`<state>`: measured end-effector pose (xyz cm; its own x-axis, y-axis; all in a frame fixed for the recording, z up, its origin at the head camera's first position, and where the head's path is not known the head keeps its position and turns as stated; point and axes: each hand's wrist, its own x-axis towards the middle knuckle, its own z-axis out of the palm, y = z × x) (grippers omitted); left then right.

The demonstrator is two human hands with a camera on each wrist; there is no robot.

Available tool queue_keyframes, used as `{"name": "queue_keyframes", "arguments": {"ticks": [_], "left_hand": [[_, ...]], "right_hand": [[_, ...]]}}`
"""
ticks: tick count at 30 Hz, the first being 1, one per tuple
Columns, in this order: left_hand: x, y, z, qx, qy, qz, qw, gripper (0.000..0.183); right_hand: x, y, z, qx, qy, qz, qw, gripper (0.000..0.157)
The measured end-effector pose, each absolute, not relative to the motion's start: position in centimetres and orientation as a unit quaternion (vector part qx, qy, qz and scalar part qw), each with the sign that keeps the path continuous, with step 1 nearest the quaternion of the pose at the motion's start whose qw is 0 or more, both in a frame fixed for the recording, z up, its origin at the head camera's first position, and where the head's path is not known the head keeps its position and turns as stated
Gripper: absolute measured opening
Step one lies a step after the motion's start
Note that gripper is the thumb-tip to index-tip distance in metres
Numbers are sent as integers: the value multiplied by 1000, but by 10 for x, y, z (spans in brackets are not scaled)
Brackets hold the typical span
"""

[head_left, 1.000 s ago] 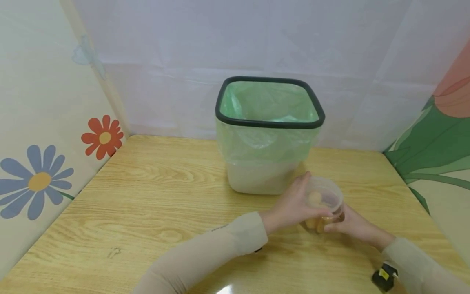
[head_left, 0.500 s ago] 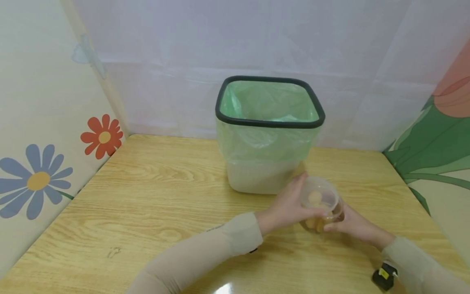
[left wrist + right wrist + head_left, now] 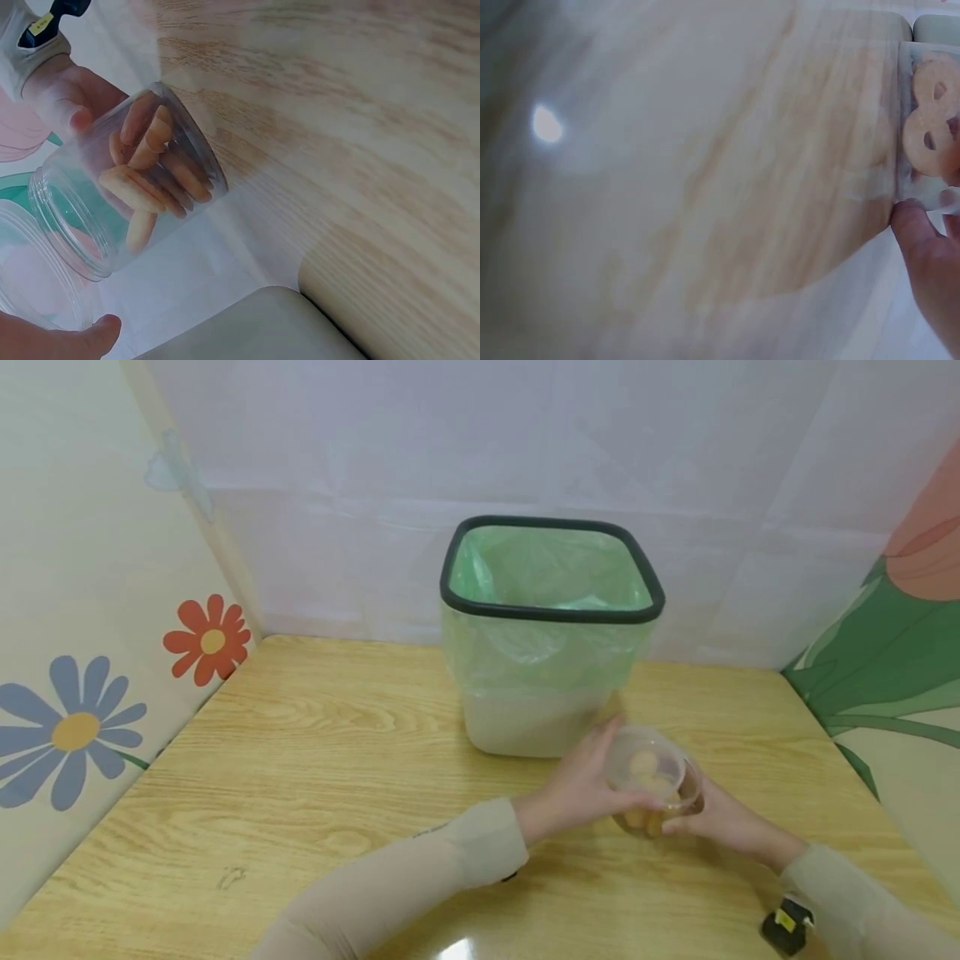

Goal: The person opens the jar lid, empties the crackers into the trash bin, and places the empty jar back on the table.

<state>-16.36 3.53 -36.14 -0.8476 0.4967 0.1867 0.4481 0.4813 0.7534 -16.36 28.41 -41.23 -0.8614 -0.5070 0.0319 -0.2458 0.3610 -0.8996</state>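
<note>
A clear plastic jar (image 3: 82,176) with a threaded mouth stands on the table, with several tan ring-shaped cookies (image 3: 142,161) in its lower part. My right hand (image 3: 723,817) grips the jar's right side, thumb toward the front. My left hand (image 3: 573,785) holds a clear round lid (image 3: 37,262) by its edge, fingers at the far side and thumb at the near side. In the left wrist view the lid is off the jar's mouth and close beside it. From the head view it overlaps the jar's top, shifted left. The right wrist view shows the jar's base and right thumb.
A bin (image 3: 525,718) with a black rim and green liner stands just behind and left of the jar. A black wrist device (image 3: 786,927) sits under the right sleeve. Walls with painted flowers (image 3: 206,639) flank the wooden table (image 3: 315,752).
My left hand has drawn the lid a little to the left, away from the jar's mouth. The right hand and jar have stayed in place.
</note>
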Motion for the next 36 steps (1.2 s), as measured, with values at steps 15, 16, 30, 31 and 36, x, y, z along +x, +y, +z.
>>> {"name": "queue_keyframes", "arguments": {"ticks": [15, 16, 30, 31, 36], "left_hand": [[-160, 26, -363, 278, 857, 433, 20, 105], [-159, 26, -362, 276, 858, 433, 21, 106], [-158, 19, -361, 260, 860, 439, 25, 108], [-157, 19, -361, 260, 860, 438, 25, 108], [-157, 16, -362, 264, 860, 436, 19, 106]], "right_hand": [[-164, 283, -413, -269, 804, -515, 129, 98], [-165, 283, -414, -272, 803, -515, 128, 97], [-167, 280, -415, -290, 799, -514, 111, 98], [-167, 280, -415, -294, 798, -515, 110, 98], [-167, 281, -417, -293, 796, -520, 105, 95]]}}
